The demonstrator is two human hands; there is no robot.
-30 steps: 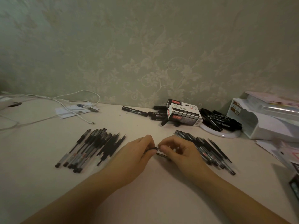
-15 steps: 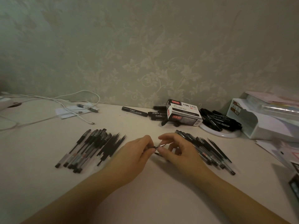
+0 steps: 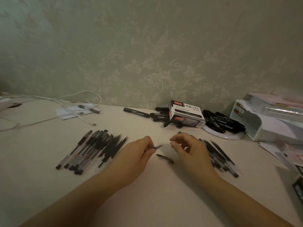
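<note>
Desk (image 3: 155, 194): pen (image 3: 158, 146) pinched in left grip (image 3: 136, 154), tip near right grip (image 3: 190, 151), hold unclear.

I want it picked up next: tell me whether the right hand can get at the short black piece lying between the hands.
Probably yes. The short black piece lies bare on the table close beside the right hand, nothing between them. The left hand holds its refill clear of it.

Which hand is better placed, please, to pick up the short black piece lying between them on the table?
Right: the right hand hovers beside the short black piece, while the left hand pinches a thin black pen refill.
</note>
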